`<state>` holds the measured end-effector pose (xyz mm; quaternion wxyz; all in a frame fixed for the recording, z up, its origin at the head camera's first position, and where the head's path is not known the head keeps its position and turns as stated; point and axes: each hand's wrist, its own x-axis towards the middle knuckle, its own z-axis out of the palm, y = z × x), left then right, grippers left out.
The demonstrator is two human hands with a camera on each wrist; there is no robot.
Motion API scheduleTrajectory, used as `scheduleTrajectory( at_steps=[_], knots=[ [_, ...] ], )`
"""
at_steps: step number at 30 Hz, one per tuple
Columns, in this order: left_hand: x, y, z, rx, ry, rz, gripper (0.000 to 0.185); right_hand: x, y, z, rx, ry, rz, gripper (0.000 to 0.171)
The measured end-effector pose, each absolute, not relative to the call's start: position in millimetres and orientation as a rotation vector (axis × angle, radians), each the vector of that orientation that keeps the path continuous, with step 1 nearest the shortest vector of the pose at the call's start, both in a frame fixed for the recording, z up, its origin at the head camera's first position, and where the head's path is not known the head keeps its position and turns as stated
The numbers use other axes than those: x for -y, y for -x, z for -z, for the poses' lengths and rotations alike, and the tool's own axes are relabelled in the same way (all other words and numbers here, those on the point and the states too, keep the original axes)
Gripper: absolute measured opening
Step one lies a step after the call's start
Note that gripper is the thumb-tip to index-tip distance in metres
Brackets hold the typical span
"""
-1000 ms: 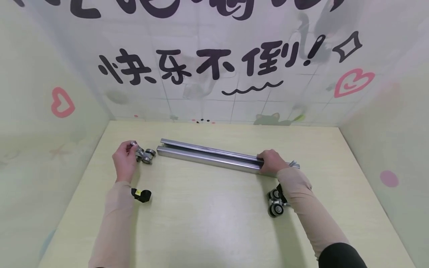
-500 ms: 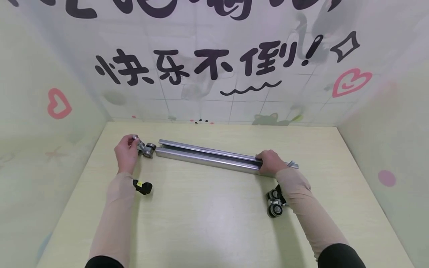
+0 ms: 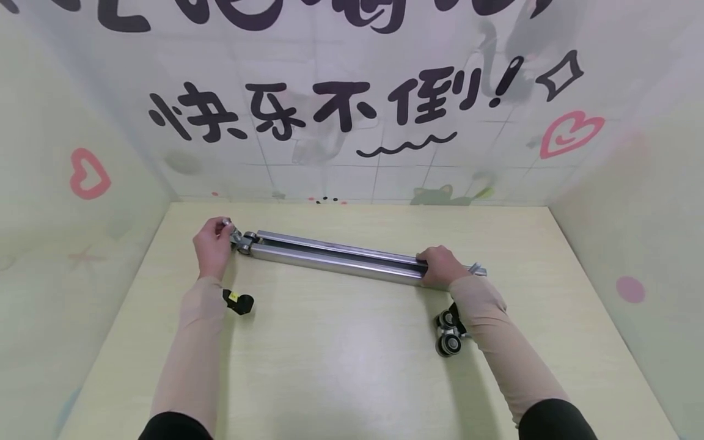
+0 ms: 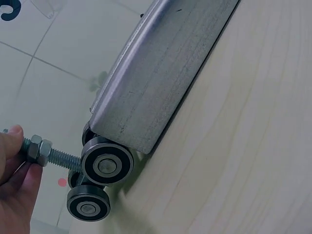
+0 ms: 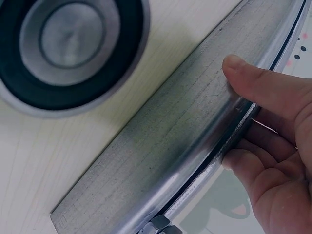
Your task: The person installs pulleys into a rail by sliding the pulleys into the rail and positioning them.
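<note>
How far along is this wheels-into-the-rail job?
Just begun. The left hand holds a roller carriage by its bolt, wheels entering the metal rail end. The right hand grips the rail. A second carriage and black stopper wait on the table.

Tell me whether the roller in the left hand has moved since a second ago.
Yes. The roller went right, closing the gap to the rail's left end, now entering it.

The rail (image 3: 335,260) is lying across the tabletop (image 3: 352,366) from left to right — one roller carriage (image 3: 242,241) is sitting at its left end, another roller carriage (image 3: 450,335) in front of its right end, a small clip (image 3: 239,301) lying front-left.
</note>
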<state>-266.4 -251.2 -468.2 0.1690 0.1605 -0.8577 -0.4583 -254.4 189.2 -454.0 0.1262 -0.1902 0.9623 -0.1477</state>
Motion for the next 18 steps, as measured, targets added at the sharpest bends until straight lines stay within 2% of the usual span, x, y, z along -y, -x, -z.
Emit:
scheduleTrajectory(
  at_steps=[18],
  knots=[
    [244.6,271.9,471.1,2.492,-0.433,1.340,0.031,-188.3,253.7,454.7,-2.808,0.541,0.437,0.055]
  ],
)
